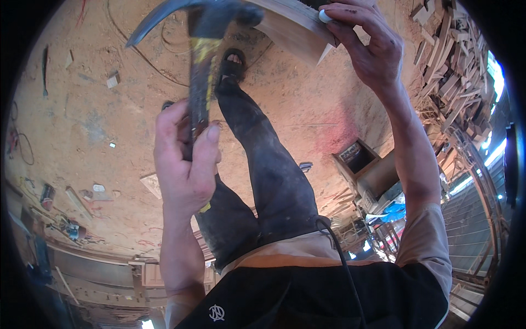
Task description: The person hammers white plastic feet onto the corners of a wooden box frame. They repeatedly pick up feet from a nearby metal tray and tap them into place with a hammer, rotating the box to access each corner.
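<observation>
My left hand [183, 159] is closed round the handle of a claw hammer [200, 82]. The hammer stands upright, its dark head and curved claw near the top of the view, and its handle is worn black and yellow. My right hand [378, 46] grips the edge of a pale wooden board [296, 27] at the top, partly cut off by the frame. A small white spot shows at its fingertips; I cannot make out what it is. The hammer head is close to the board's left end, and whether they touch is unclear.
Scrap wood [452, 71] is heaped at the right. A hollow wooden box [356, 157] stands near my right side. Cables and offcuts, including a small wood block [113, 80], lie on the dusty floor [98, 126]. My sandalled foot [233, 63] is below the board.
</observation>
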Motion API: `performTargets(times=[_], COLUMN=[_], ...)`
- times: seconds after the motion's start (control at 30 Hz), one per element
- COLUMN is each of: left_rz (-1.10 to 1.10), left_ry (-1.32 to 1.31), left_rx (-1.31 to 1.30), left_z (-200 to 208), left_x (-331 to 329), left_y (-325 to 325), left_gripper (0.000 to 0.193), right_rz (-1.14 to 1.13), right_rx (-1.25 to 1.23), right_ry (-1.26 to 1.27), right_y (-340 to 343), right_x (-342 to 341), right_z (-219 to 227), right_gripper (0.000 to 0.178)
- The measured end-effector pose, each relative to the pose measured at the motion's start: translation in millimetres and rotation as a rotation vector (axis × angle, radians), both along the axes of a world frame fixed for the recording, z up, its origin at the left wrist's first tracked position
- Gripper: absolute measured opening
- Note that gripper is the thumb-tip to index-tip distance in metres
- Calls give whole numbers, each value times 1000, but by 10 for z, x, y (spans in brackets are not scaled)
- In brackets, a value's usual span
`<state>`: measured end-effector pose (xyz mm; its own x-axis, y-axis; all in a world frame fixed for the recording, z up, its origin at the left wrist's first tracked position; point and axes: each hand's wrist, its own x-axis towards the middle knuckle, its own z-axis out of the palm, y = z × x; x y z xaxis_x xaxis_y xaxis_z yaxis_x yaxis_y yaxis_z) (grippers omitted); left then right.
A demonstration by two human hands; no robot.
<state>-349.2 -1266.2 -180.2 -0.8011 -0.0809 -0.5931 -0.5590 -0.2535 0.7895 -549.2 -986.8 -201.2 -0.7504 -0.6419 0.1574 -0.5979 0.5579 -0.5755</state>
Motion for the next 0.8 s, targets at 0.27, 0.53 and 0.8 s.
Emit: performTargets(times=[0.27,0.53,0.8], left_rz=[-286,-372,-353], left_ry=[246,319,362], left_rx=[-235,-347,-380], left_z=[78,144,176], left_x=[-346,-432,-373], left_y=[212,298,312], left_gripper=[63,62,60], right_rz=[-162,-73,-110], right_rx=[-157,-138,-199], right_ry=[-168,-21,-169], right_y=[-19,44,52], right_x=[144,89,135], right_z=[-125,-131,-193], right_gripper=[45,78,85])
